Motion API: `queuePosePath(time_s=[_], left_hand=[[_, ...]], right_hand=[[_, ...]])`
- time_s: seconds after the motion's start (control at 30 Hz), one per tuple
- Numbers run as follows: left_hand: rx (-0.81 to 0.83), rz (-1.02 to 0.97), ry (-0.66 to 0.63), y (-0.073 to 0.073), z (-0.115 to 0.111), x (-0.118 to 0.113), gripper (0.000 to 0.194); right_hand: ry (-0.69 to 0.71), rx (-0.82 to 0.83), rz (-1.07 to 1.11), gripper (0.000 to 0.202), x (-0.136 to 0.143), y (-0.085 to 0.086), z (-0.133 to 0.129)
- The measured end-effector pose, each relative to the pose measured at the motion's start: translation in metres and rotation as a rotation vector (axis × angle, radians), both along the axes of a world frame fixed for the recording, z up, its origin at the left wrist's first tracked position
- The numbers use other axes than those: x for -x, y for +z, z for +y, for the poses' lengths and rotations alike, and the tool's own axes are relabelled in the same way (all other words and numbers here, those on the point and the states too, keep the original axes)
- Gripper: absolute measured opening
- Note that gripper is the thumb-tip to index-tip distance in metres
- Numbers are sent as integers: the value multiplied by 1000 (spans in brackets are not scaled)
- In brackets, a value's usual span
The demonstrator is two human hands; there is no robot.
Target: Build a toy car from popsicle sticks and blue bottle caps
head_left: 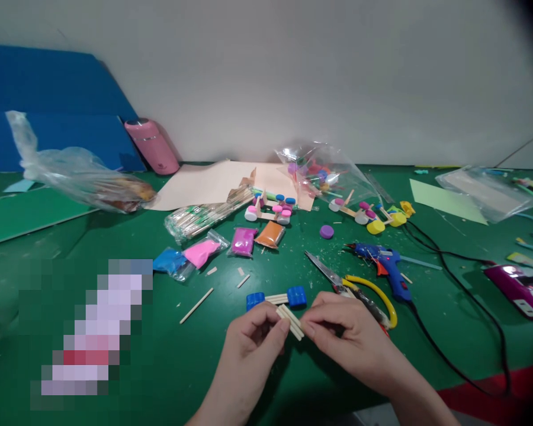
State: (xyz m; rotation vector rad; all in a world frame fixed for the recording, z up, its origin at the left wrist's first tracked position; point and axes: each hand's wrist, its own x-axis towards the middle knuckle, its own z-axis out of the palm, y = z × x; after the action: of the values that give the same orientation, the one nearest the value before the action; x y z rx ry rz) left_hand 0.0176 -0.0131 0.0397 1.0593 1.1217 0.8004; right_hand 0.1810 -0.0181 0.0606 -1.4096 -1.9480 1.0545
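Between my hands is a small bundle of short pale wooden sticks (292,324), lying side by side at a slant. My left hand (255,337) pinches the bundle's left side between thumb and fingers. At its lower right end, the fingertips of my right hand (344,331) are pressed together beside the sticks; what they grip, if anything, is too small to tell. Just behind my fingers, more sticks join two blue blocks, one on the left (254,301) and one on the right (297,296). A single stick (196,306) rests on the table to the left.
Scissors (324,267), yellow-handled pliers (373,296) and a blue glue gun (388,266) with a black cord lie at right. Clay packets (243,242), bagged sticks (208,216) and small wheeled models (269,211) sit farther back. A pink bottle (153,147) leans by the wall.
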Motion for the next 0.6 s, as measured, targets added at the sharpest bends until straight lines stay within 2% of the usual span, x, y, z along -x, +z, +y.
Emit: queuePosePath(time_s=[0.37,0.47,0.6], left_hand=[[5,11,10,1,0,0,21],[20,3,15,2,0,0,21],[22,-16,34,1,-2,0,20]], right_hand=[[25,11,0,27,0,3,1],[-26,18,37,26,0,2,1],[-128,33,111,16,4,-4,1]])
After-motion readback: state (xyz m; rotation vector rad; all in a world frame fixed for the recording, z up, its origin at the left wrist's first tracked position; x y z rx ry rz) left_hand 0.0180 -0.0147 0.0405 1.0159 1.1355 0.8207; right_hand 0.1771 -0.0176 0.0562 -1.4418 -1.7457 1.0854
